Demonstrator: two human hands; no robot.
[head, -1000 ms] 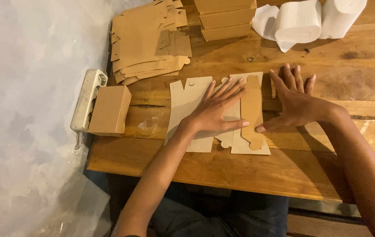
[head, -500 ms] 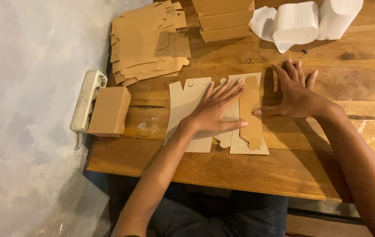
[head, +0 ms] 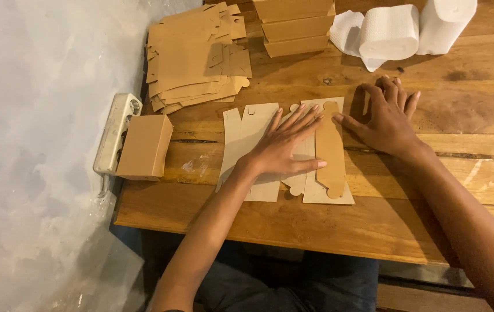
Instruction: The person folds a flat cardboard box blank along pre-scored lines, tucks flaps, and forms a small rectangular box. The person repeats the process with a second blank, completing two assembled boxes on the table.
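Observation:
A flat brown cardboard box blank [head: 246, 141] lies on the wooden table [head: 374, 225] in front of me. My left hand [head: 284, 144] presses flat on its middle, fingers spread. My right hand [head: 383, 118] rests just right of the blank, its thumb pushing a long side flap [head: 331, 153] that is folded over the blank's right part. Neither hand grips anything.
A folded brown box [head: 144, 146] stands at the table's left edge beside a white power strip [head: 115, 136]. A pile of flat blanks [head: 192, 55] lies at the back left, stacked finished boxes [head: 296, 26] behind the blank, and white paper rolls [head: 409, 26] at the back right.
The right flap of the blank has been folded leftward over the sheet. My right hand moved up and left with it; my left hand stayed pressed on the blank.

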